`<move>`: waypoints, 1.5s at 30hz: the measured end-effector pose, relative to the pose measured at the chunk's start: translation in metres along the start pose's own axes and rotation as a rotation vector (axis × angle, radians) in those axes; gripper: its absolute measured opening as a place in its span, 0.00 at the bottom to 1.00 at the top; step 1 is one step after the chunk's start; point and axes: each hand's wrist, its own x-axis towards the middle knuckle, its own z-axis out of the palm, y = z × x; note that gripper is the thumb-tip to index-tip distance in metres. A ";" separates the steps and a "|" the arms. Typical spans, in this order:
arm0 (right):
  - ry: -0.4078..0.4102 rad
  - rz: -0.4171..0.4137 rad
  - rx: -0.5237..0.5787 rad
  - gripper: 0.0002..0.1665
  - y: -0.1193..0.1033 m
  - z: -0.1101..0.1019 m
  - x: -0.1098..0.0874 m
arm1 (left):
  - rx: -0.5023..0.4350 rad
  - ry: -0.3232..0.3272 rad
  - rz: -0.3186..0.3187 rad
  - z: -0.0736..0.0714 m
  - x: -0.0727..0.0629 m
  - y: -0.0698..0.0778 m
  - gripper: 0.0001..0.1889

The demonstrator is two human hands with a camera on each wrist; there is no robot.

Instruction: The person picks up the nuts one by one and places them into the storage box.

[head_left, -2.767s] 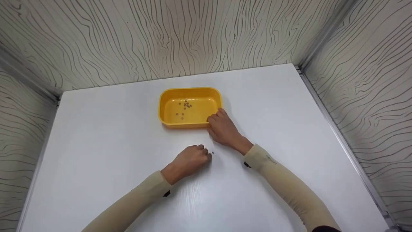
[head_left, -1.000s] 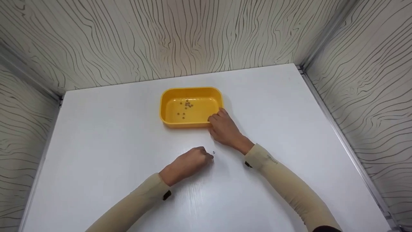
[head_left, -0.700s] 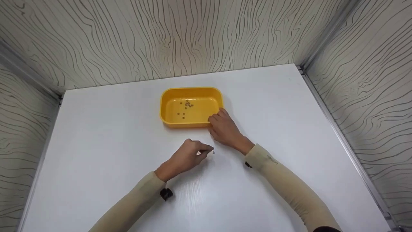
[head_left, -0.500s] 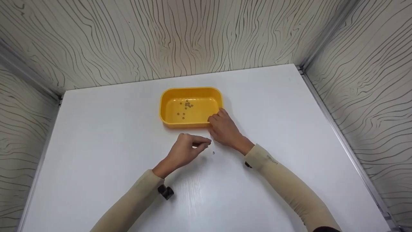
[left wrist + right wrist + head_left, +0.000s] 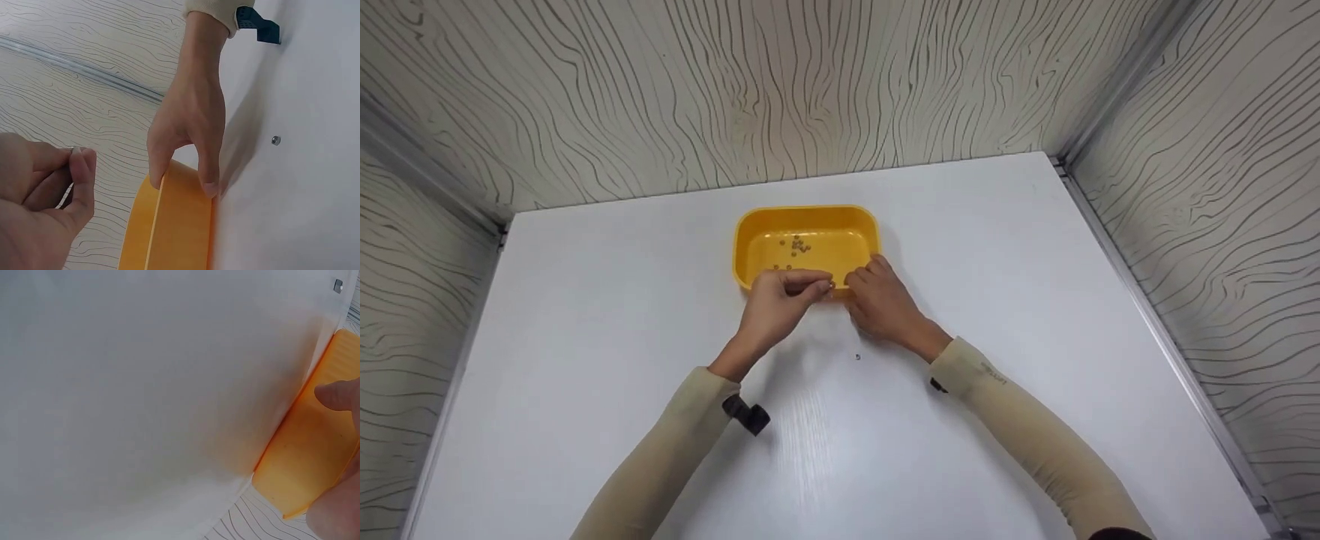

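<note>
My left hand [image 5: 776,307] is over the front rim of a yellow plastic box [image 5: 750,217]. Its thumb and forefinger pinch a small silver piece, likely a nut [image 5: 76,150], mostly hidden by the fingertips. With fingers over the rim and thumb against the outer wall, my right hand [image 5: 885,304] grips the box at its near right corner. Several small nuts [image 5: 797,245] lie on the box floor, some now hidden behind the left hand. One more small metal nut [image 5: 275,140] rests on the white table, in front of the box.
The white table [image 5: 607,315] is bounded by wood-grain patterned panels [image 5: 780,90] at the back and sides. Metal rails [image 5: 1140,285] run along its side edges. A black wrist device [image 5: 746,414] is strapped to the left sleeve.
My left hand has lifted from beside the nut on the table and moved forward to the box's front rim, pinching a nut. The right hand keeps its hold on the box corner.
</note>
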 end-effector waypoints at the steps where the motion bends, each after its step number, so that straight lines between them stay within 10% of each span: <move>1: -0.002 0.000 -0.005 0.11 0.000 0.000 0.000 | -0.004 0.007 0.000 -0.001 0.003 0.001 0.10; 25: 0.014 -0.070 -0.008 0.11 0.006 -0.004 0.000 | -0.413 0.130 -0.333 -0.003 0.090 0.011 0.15; 45: -0.020 -0.035 0.015 0.11 0.001 -0.004 -0.002 | -0.266 0.289 -0.622 -0.004 0.120 -0.013 0.08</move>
